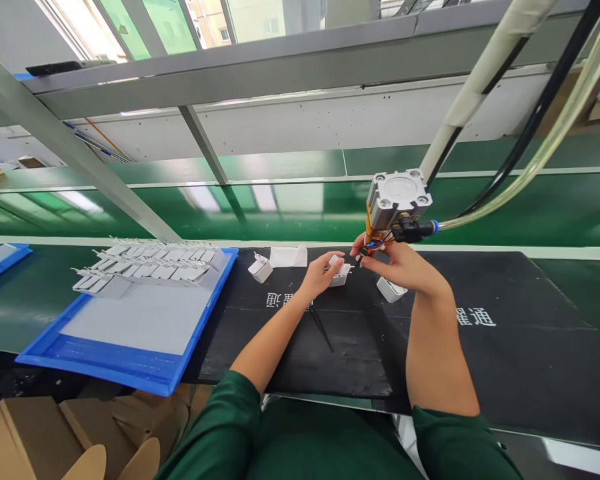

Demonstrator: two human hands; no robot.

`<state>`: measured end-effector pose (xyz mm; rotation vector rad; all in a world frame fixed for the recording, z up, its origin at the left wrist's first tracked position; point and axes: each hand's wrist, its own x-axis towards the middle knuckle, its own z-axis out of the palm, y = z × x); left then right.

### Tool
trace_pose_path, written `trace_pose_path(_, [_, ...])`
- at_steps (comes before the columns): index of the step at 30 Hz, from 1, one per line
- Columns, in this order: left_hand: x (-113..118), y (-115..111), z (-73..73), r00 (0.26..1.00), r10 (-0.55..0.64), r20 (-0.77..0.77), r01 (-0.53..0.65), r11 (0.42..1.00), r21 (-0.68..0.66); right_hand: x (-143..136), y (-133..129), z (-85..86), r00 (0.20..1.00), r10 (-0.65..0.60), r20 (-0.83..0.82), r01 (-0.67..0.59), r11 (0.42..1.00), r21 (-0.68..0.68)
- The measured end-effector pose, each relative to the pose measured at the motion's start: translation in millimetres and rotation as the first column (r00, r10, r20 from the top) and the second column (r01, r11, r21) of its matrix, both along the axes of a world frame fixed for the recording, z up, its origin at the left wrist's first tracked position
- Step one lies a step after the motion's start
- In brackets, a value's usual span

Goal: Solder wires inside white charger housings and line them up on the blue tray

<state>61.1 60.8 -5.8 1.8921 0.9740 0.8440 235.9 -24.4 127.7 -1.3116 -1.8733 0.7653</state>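
My left hand [321,275] is closed on a small white box-like housing [338,280], just above the black mat. Beside it, my right hand [399,265] has its fingers wrapped about the orange lower end of a pneumatic tool [399,193], which has a grey cylinder head. Small dark and blue parts show at the right fingertips; I cannot make them out. One white housing [392,289] lies just below the right hand. Another white housing [261,268] stands left of my left hand, near a white paper piece [289,257]. Black tweezers [322,329] lie below my left wrist.
A blue tray [130,363] at left carries rows of white housings [150,261]. Part of a second blue tray [10,265] shows at the far left. Cardboard boxes [35,440] sit below the bench. Air hoses [535,153] hang at the right, and a metal beam [220,73] crosses above.
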Motion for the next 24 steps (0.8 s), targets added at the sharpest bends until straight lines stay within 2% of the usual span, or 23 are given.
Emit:
trace_pose_path(4, [-1.9, -2.2, -6.5, 0.981, 0.188, 0.041, -0.192, 0.976, 0.107, -1.3, 2.3, -2.8, 1.000, -0.002, 0.001, 0.002, 1.000, 0.017])
trace_pose_path(6, [-9.9, -3.2, -8.1, 0.971, 0.238, -0.010, -0.235, 0.961, 0.144, -3.0, 3.2, -3.0, 1.000, 0.009, -0.003, -0.009, 1.000, 0.027])
trace_pose_path(7, [-14.4, -4.1, -8.4, 0.976, 0.210, -0.053, -0.199, 0.966, 0.165, -4.2, 3.5, -2.9, 1.000, 0.019, -0.012, -0.018, 0.999, 0.032])
trace_pose_path(10, [-24.9, -6.6, -7.7, 0.983, 0.017, -0.183, 0.022, 0.977, 0.212, -8.3, 3.4, -2.8, 0.997, 0.050, -0.065, -0.047, 0.998, 0.046])
trace_pose_path(12, [-27.2, -6.3, -7.1, 0.970, -0.078, -0.229, 0.121, 0.976, 0.181, -11.4, 2.9, -4.1, 0.992, 0.077, -0.105, -0.073, 0.996, 0.047])
trace_pose_path(17, [-21.1, -0.3, -7.6, 0.988, -0.092, -0.128, 0.085, 0.995, -0.057, -21.2, 2.9, -11.0, 0.981, 0.119, -0.154, -0.118, 0.993, 0.020])
trace_pose_path(21, [-20.1, -2.4, -7.5, 0.991, -0.113, -0.073, 0.106, 0.990, -0.093, -28.3, 4.1, -12.9, 0.980, 0.152, -0.127, -0.148, 0.988, 0.041])
trace_pose_path(24, [-24.8, -7.2, -5.7, 0.982, -0.152, -0.109, 0.145, 0.987, -0.074, -29.6, 3.6, -12.2, 0.979, 0.156, -0.128, -0.150, 0.987, 0.055])
